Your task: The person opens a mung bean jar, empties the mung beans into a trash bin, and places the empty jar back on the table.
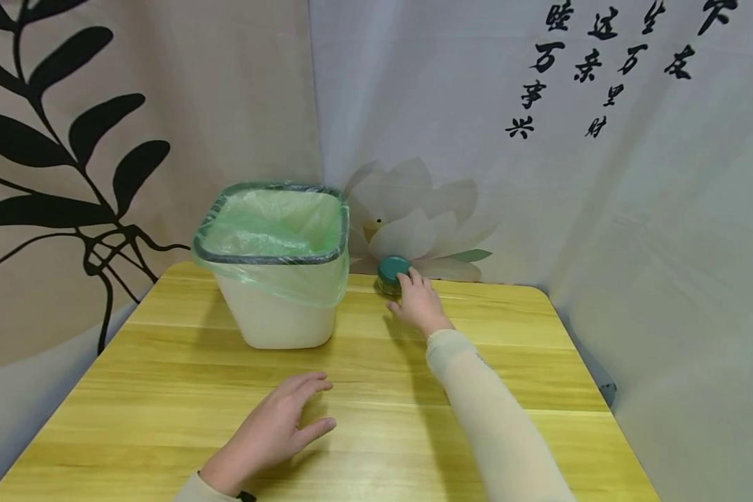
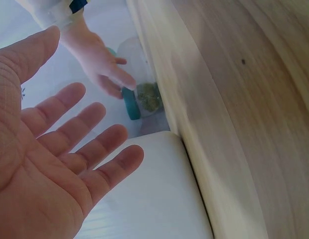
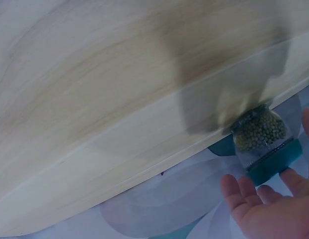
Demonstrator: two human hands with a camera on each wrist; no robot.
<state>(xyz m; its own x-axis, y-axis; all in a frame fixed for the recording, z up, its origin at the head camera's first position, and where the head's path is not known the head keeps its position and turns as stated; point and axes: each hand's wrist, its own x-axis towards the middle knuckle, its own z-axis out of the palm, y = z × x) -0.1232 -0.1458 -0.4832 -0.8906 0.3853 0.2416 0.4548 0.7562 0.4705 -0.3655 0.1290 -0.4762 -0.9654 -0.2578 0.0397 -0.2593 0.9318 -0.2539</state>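
A small clear jar (image 3: 261,133) with a teal lid (image 1: 392,266) stands upright at the table's far edge, beside the bin. Small green beans, which look like mung beans, fill part of it in the right wrist view. My right hand (image 1: 422,305) reaches to the jar's right side, fingertips at the lid and fingers loosely spread; whether they touch it I cannot tell. Over the near part of the table is my left hand (image 1: 279,427), holding nothing. Its fingers and thumb are spread apart in the left wrist view, palm (image 2: 40,184) showing.
Left of the jar stands a white bin (image 1: 282,314), lined with a green plastic bag (image 1: 270,223) folded over its rim. The wooden table (image 1: 364,446) runs back to a fabric backdrop (image 1: 427,90) with a printed lotus and characters. A black plant print is at left.
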